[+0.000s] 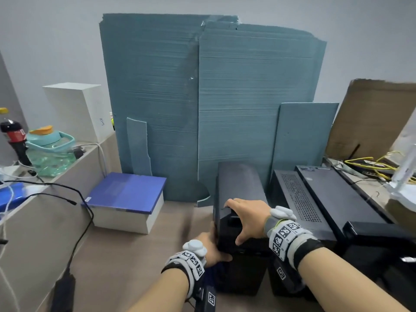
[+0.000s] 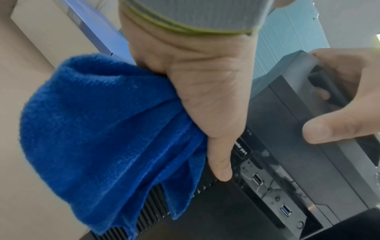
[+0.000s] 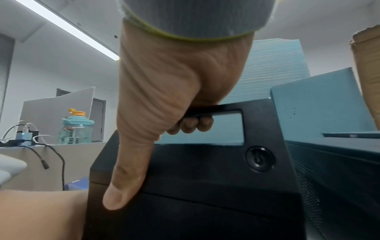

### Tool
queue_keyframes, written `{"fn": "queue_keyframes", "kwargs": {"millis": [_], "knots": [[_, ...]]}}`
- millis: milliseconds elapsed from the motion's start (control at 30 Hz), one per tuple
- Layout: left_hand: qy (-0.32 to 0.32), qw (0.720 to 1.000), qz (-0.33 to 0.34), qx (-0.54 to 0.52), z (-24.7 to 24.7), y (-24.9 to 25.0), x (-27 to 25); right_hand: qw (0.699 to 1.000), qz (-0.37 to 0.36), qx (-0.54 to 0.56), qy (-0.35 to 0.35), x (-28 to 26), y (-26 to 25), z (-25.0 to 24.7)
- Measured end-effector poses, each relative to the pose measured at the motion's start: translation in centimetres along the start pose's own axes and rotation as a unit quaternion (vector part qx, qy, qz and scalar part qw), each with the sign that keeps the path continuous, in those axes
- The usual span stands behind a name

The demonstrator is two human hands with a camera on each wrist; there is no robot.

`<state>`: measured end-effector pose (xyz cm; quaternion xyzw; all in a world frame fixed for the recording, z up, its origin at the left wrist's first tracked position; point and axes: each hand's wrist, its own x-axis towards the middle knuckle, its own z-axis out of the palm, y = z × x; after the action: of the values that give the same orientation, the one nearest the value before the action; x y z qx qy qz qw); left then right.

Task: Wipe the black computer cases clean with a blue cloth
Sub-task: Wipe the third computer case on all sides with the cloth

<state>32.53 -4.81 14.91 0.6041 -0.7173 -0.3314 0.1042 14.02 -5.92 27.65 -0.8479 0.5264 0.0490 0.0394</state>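
Observation:
An upright black computer case [image 1: 238,190] stands on the desk in front of me. My right hand [image 1: 244,218] grips the handle [image 3: 207,112] at its front top edge, fingers curled through the slot and thumb pressed on the front panel [image 3: 205,183]. My left hand [image 1: 211,248] holds a bunched blue cloth [image 2: 107,138] against the case's left side near the ribbed front grille [image 2: 152,211], thumb [image 2: 220,159] lying along the front edge. Two more black cases [image 1: 299,199] [image 1: 337,194] stand close on the right.
Tall teal foam boards [image 1: 202,97] lean on the wall behind the cases. A blue-topped box [image 1: 126,199] sits to the left. A side ledge carries a teal water jug [image 1: 50,149], a cola bottle [image 1: 13,136] and cables. Brown cardboard [image 1: 371,118] and yellow wires [image 1: 369,164] lie at the right.

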Motion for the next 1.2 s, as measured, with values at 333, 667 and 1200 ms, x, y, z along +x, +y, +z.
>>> {"fn": "queue_keyframes", "kwargs": {"millis": [333,667,1200], "knots": [[0.0,0.998,0.028,-0.047,2.3,1.8,1.1,1.0,0.017,0.009,-0.018,-1.1,2.9,0.0],[-0.02,0.998,0.042,-0.044,3.8,3.4,2.5,0.999,0.038,0.004,-0.022,-3.4,4.5,-0.6],[0.042,0.981,0.028,-0.19,-2.6,-1.7,1.2,0.985,-0.049,0.134,0.102,0.1,-4.9,1.6]]}}
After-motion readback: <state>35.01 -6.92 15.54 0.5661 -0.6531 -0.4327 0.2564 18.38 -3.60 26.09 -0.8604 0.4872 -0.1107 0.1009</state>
